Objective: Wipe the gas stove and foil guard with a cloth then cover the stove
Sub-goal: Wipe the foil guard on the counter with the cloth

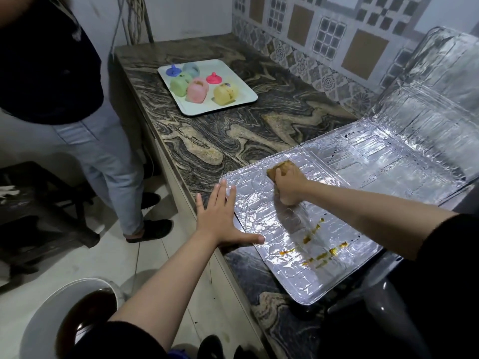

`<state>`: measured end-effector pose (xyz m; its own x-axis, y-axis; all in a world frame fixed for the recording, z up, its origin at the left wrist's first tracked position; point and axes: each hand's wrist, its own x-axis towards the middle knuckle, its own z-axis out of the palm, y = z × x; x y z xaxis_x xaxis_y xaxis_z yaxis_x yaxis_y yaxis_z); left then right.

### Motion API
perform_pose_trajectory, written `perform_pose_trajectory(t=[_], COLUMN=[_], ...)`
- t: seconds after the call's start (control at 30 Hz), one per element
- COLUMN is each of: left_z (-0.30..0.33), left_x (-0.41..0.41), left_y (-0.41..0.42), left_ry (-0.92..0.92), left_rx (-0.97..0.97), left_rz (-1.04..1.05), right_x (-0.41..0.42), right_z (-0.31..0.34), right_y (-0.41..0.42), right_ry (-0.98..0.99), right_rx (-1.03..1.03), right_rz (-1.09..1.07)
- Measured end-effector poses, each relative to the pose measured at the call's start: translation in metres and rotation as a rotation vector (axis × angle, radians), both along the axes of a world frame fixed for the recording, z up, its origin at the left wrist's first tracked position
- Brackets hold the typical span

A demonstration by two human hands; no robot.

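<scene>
A silver foil guard [259,211] lies unfolded on the marble counter, its far panels [427,120] rising against the tiled wall. Orange-brown stains [318,252] streak the near panel. My right hand [289,183] grips a brown cloth [278,169] and presses it on the foil near the panel's far edge. My left hand [220,218] lies flat with fingers spread, holding down the foil's left edge at the counter rim. The gas stove is hidden from view.
A white tray [246,98] with several pastel cups and lids sits farther back on the marble counter [220,141]. A person in light jeans [103,161] stands on the left. A white bucket of dark water [51,314] stands on the floor below.
</scene>
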<state>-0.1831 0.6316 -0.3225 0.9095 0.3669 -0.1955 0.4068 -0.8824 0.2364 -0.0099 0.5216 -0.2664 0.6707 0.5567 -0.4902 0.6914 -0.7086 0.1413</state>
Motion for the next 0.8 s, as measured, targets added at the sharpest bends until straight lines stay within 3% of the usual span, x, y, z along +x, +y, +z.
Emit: perform_pose_trajectory(t=[0.23,0.57,0.7,0.8], left_z=[-0.002,0.003,0.005,0.005], left_x=[0.001,-0.001,-0.001,-0.001], left_y=[0.001,0.0,0.0,-0.001], left_ry=[0.002,0.02,0.027,0.02], left_rx=[0.005,-0.023,-0.03,-0.028], left_rz=[0.005,-0.004,-0.01,-0.002], right_x=[-0.029,-0.07,-0.058,-0.042], right_z=[0.017,0.065,0.08,0.095], right_y=[-0.036,-0.068,-0.057,-0.035], right_ry=[0.082,0.315,0.44,0.446], right_rx=[-0.202,-0.4,-0.35,-0.109], right_rz=[0.322,0.579,0.413,0.24])
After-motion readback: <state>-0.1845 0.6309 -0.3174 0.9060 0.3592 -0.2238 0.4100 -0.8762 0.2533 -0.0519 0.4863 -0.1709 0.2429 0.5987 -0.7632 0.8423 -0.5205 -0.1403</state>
